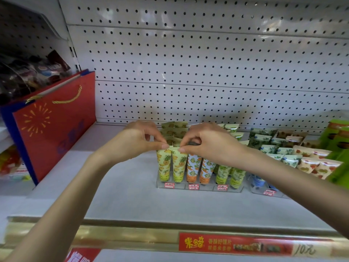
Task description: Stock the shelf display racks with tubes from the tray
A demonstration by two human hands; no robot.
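The left hand's [136, 140] thumb and forefinger [164, 146] pinch the crimped top edge of the front pineapple tube [164, 166]. The right hand's [207, 146] fingertips [182, 149] pinch the top of the second pineapple tube [178, 168] just beside it. Something dark shows under the right hand's curled fingers, possibly a cap. Both tubes stand cap-down at the left end of the clear rack [200, 188], centre frame on the grey shelf [122, 201]. A red gift bag [56, 129] stands at left.

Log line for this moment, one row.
left hand: pinches front pineapple tube | right hand: pinches neighbouring pineapple tube | rack: on shelf
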